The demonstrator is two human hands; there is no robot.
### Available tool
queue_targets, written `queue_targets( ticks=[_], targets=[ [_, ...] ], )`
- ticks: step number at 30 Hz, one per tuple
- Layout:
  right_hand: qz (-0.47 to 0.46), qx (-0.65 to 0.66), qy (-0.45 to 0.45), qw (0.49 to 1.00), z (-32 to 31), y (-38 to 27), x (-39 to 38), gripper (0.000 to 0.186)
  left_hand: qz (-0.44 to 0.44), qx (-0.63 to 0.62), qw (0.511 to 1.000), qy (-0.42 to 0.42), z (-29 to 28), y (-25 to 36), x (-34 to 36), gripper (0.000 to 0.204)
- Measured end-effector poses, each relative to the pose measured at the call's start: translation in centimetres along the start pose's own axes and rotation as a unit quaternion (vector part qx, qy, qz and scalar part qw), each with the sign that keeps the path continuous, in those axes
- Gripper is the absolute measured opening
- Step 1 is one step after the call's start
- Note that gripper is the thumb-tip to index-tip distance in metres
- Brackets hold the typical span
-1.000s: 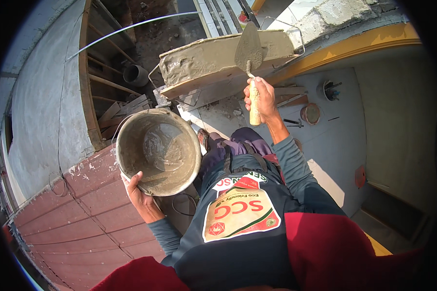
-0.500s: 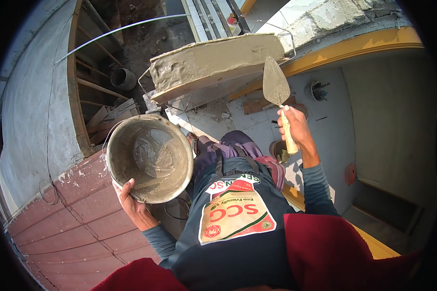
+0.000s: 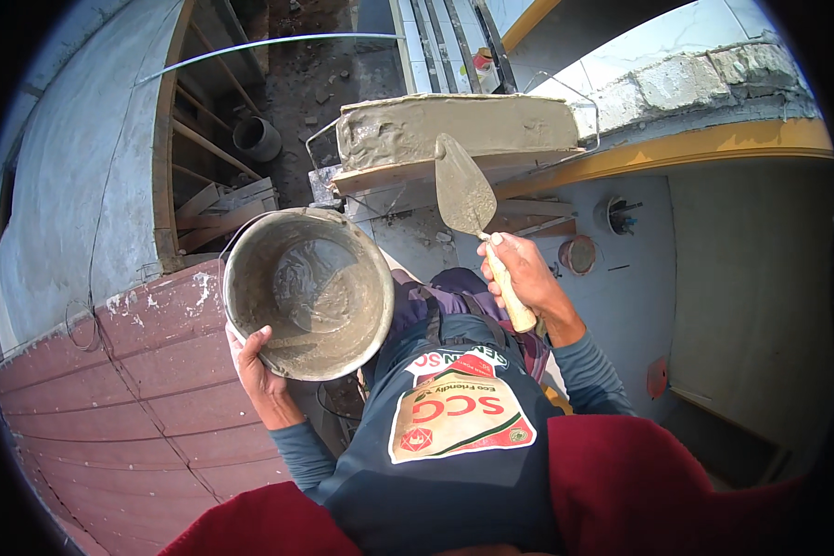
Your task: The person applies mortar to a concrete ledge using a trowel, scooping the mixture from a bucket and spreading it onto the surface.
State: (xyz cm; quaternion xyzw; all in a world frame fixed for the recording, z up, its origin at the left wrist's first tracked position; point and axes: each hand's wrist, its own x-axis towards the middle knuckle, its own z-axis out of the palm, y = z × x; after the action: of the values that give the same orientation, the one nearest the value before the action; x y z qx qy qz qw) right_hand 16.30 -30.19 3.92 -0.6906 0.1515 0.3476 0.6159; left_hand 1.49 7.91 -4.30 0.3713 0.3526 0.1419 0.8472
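Observation:
A round bucket [image 3: 371, 278] coated in grey mortar tilts toward me at the left, with a wet layer of mortar [image 3: 329, 301] in its bottom. My left hand [image 3: 261, 375] grips its lower rim, the thumb over the edge. In my right hand [image 3: 525, 278] is a trowel [image 3: 464, 190], held by its wooden handle, the mortar-smeared blade pointing away from me. Beyond the blade lies a long block of fresh mortar [image 3: 463, 126] along the wall top, with a wooden board [image 3: 408, 174] on its near side and wire clamps around its ends.
Below on the right are a white bucket [image 3: 613, 215] with tools and a reddish bucket [image 3: 577, 255] on the pale floor. A dark bucket [image 3: 257, 139] stands at the far left. Yellow beam [image 3: 695, 144] runs right; red planks [image 3: 157, 371] lie left.
The trowel and my right hand have moved left and a little nearer, the blade now tilting left. The view has shifted, and the bucket stays in my left hand.

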Motion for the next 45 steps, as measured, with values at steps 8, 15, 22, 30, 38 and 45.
queue_targets(
  ticks=[8,15,22,30,38,45],
  targets=[
    [-0.246,-0.308,0.114,0.912,3.2,-3.3,2.2,0.033,0.016,-0.022,1.0,-0.01,1.2,0.5,-0.2,0.052],
    [-0.428,-0.473,0.16,0.753,2.5,-4.5,4.1,0.031,0.006,-0.024,1.0,-0.009,1.1,0.5,-0.1,0.053],
    [-0.102,-0.091,0.116,0.984,-3.5,-3.3,-0.1,0.039,0.014,-0.014,1.0,-0.001,1.4,0.4,-0.2,0.048],
    [0.0,0.015,0.148,0.989,-4.3,-0.3,-3.0,0.042,0.004,-0.02,1.0,-0.006,0.6,0.0,0.0,0.066],
    [0.004,-0.043,-0.034,0.998,3.3,-3.3,0.1,0.038,0.013,-0.016,1.0,-0.005,0.4,0.1,0.0,0.066],
    [-0.406,-0.362,0.155,0.825,4.6,-4.8,2.2,0.033,0.013,-0.021,1.0,-0.013,1.3,0.3,-0.2,0.052]
  ],
)
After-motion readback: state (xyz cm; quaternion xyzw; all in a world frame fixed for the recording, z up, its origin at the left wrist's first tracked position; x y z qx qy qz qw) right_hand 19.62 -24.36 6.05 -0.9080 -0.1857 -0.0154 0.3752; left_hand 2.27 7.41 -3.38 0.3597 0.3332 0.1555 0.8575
